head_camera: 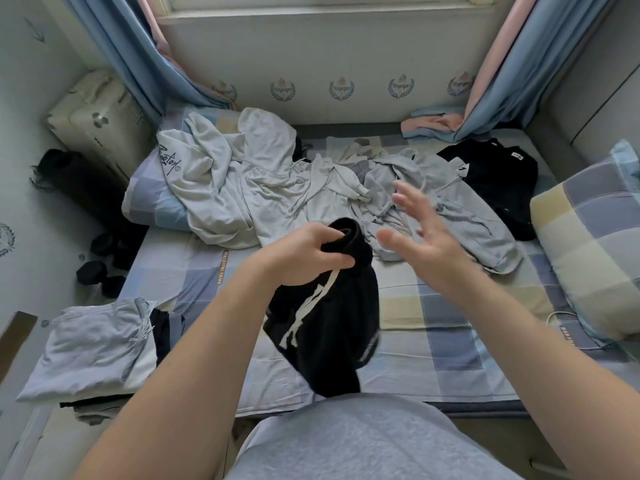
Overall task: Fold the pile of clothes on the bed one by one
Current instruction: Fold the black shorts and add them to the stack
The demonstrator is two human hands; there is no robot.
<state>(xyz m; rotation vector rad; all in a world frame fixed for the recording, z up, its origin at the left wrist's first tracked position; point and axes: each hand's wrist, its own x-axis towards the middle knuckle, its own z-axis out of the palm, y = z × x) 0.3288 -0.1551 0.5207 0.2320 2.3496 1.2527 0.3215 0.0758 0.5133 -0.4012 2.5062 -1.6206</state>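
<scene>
Now the left grip [304,254] clutches one black garment [329,327] while the right grip [419,237] hovers spread.

one head view, looking steeply down over the bed [446,306].

Home bedroom — bed [433,344]; pillow [588,271]; curtains [512,64].

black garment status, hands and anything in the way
Left hand grips black garment, unfolded, above bed. Right hand open beside it. Grey pile behind, apart.
</scene>
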